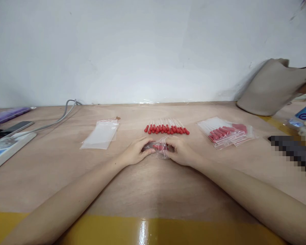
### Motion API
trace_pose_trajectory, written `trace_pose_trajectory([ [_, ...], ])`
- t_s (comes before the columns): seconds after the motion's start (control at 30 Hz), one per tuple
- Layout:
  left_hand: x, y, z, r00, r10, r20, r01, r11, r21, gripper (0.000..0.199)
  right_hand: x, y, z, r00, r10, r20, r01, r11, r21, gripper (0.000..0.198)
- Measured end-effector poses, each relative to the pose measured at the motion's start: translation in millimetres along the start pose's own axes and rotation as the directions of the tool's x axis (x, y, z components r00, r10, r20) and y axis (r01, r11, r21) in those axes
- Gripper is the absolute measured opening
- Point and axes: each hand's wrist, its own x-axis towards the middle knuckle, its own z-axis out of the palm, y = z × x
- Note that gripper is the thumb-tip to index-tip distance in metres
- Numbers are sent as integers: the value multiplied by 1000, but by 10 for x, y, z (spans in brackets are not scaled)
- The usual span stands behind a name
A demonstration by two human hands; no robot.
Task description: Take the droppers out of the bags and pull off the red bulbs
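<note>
My left hand point(139, 150) and my right hand point(180, 149) are closed on the two sides of a small clear plastic bag point(161, 153), just above the table. Something red inside it looks like the bulb of a dropper; the rest is hidden by the crinkled film and my fingers. Right behind my hands lies a row of several droppers point(165, 128) with red bulbs toward me and thin pale stems pointing away. To the left is a flat stack of unfilled zip bags point(99, 134). On the right, filled zip bags point(223, 132) with red-bulbed droppers overlap in a pile.
A white power strip point(12, 149) with a grey cable point(62, 117), a phone point(16, 128) and a purple packet point(11, 115) lie at the left edge. At the back right stands a beige container point(267, 88), near a bottle point(304, 114). Yellow tape point(112, 229) runs along the table's front edge.
</note>
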Motion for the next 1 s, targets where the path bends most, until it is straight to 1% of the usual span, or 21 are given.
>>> trace_pose_trajectory([
  [0.1, -1, -4, 2, 1000, -3, 6, 3, 1000, -9, 35, -14, -7, -24, 1000, -16, -9, 15, 999, -52, 20],
  [0.23, -4, -15, 8, 1000, -9, 15, 9, 1000, -12, 37, -23, 5, -50, 1000, 5, -18, -7, 996, -89, 19],
  [0.33, -2, -19, 7, 1000, 0, 12, 0, 1000, -14, 36, -37, 36, -46, 999, -29, 20, 31, 993, -111, 11],
  [0.43, 2, -17, 3, 1000, 11, 11, -11, 1000, -16, 35, -51, 66, -22, 996, -62, 60, 69, 990, -121, 12],
  [0.53, 3, -19, 4, 1000, 2, 18, -2, 1000, -16, 34, -53, 53, -18, 995, -60, 83, 72, 986, -154, 7],
  [0.63, -1, -27, 9, 1000, -7, 15, 7, 1000, -11, 36, -47, -5, -82, 996, -34, 88, 49, 984, -171, 8],
  [0.73, -6, -29, 11, 1000, -16, 16, 16, 1000, -4, 36, -48, -41, -189, 998, 15, 61, -10, 997, -75, 16],
  [0.83, -10, -25, 7, 999, -32, 18, 32, 999, 2, 37, -60, 11, -253, 989, 147, 35, -149, 988, 51, 17],
  [0.9, -16, -22, 3, 999, -39, 18, 39, 999, 8, 38, -65, 81, -255, 973, 228, 29, -230, 961, 154, 15],
  [1.0, -36, -17, -14, 999, -31, 39, 30, 999, 18, 43, -52, 177, -246, 953, 301, 44, -297, 887, 353, 19],
])
